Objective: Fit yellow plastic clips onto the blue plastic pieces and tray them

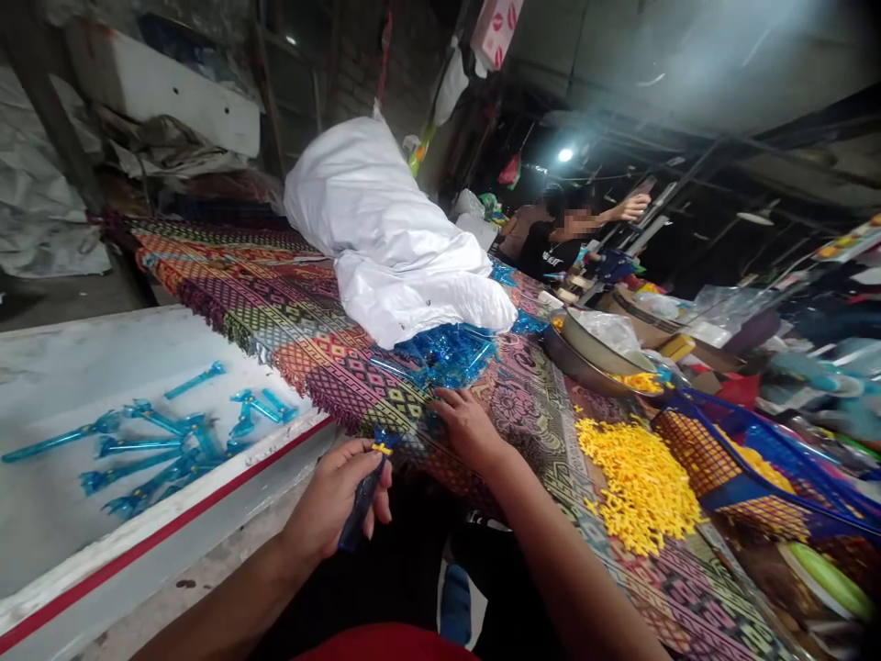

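The person's left hand [334, 500] sits at the near edge of the bench, fingers curled and clamped around a translucent blue moulded plastic rod [362, 503]. The rod is dark where the hand shades it and tilts down towards the person's lap. A small yellow plastic cross-shaped piece [382, 449] sits at its upper end, just above the fingertips, beside a flared blue end.

The right hand [468, 427] lies on the bench's woven multicoloured cloth [295, 321], its fingers slightly apart and not closed on anything. Its fingertips are just beside a small scrap of blue plastic and near a glossy heap of blue plastic pieces [447, 356], which sits against a bulging white sack [385, 229].

More blue rods [138, 445] lie loose on a white board with a red stripe [158, 514] to the left. To the right is a mound of yellow plastic pieces [640, 487], with a steel basin [592, 353] beyond it. Further along, a co-worker in a black shirt [551, 252] reaches one arm up.
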`<state>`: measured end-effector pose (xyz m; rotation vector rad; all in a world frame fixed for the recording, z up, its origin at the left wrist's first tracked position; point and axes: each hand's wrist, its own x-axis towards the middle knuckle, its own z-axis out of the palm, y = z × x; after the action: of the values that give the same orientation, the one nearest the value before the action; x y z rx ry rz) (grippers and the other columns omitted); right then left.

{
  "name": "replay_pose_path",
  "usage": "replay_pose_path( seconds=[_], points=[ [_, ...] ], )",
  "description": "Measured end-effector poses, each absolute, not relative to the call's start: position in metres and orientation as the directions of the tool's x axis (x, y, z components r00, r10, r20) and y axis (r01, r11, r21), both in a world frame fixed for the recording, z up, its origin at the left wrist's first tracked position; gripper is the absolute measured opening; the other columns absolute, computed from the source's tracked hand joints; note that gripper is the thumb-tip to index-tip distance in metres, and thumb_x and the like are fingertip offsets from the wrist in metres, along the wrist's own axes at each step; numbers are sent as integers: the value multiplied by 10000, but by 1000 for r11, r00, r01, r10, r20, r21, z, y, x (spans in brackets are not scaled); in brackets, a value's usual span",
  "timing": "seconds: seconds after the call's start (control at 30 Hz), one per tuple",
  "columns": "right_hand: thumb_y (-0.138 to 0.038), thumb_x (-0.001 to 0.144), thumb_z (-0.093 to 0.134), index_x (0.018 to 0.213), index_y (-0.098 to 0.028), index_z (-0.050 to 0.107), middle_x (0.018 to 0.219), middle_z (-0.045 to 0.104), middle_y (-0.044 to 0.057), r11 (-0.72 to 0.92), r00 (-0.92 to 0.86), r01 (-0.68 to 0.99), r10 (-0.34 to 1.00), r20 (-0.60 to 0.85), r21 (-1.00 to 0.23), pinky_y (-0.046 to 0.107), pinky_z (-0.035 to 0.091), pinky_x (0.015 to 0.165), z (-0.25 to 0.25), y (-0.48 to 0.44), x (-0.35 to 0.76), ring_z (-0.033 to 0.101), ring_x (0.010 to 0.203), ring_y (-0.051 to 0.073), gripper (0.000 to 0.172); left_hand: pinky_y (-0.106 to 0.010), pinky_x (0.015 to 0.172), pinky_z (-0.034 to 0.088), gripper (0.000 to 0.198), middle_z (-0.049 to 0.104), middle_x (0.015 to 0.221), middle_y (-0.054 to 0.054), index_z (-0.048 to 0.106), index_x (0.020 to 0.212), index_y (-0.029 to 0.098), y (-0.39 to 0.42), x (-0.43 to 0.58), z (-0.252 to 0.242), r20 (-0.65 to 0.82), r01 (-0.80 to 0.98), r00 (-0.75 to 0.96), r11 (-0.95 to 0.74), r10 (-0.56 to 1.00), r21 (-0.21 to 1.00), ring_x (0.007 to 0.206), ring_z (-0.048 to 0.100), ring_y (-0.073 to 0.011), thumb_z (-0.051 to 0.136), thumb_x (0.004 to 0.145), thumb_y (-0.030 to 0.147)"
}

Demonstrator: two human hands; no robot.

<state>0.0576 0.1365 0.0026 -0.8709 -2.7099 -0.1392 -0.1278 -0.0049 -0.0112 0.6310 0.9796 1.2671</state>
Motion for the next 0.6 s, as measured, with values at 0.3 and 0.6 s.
replay_pose_path(
  seconds=[0.3,0.6],
  points=[
    [-4,805,328,1146,-219,567,1266,539,89,837,-760,488,547,351,-248,372,460,945,-4,98,105,508,1176,178,469,-186,283,362,200,551,653,4,489,732,147,0,-121,-19,-194,-518,29,181,981,836,400,565,-121,514,784,338],
    [-351,827,530,1103,-204,599,891,685,72,465,-398,878,840,368,-113,302,495,663,-5,118,86,648,760,203,320,-187,294,359,208,547,651,4,480,740,150,1,-102,-4,-140,-516,51,146,989,844,407,559,-115,503,791,351]
  ],
)
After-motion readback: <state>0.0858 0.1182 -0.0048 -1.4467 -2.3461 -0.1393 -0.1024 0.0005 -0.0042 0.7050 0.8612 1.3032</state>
